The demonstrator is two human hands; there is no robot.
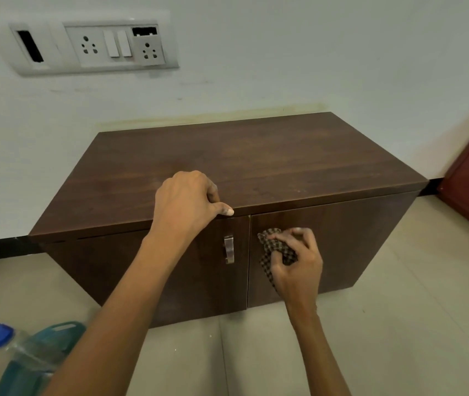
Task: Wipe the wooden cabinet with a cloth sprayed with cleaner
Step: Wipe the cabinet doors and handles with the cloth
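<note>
**Supervisor:** Position of the cloth?

**Inspector:** The checked cloth [276, 247] is bunched in the right hand [296, 267], whose fingers curl round it and press it to the right door [356, 238] of the wooden cabinet [256, 161], near that door's upper inner corner.

**Supervisor:** And the other hand?

**Inspector:** The left hand [183, 200] rests on the front edge of the cabinet top. It is loosely clenched, with the thumb stretched along the edge, and holds nothing I can see. I judge it to be bracing.

**Supervisor:** Cleaner?

**Inspector:** A spray bottle [27, 355] with a blue cap sits at the lower left, blurred and apart from both hands. Whether the cloth is damp cannot be told.

**Supervisor:** Progress?

**Inspector:** In my judgement, mid-task. The front is under way at the right door. The top shows faint pale marks, so I cannot confirm it has been wiped. Outstanding, as far as visible: the rest of the right door, the left door [113, 267], its metal handle [229, 249] and the side panels, which are barely in view.
</note>
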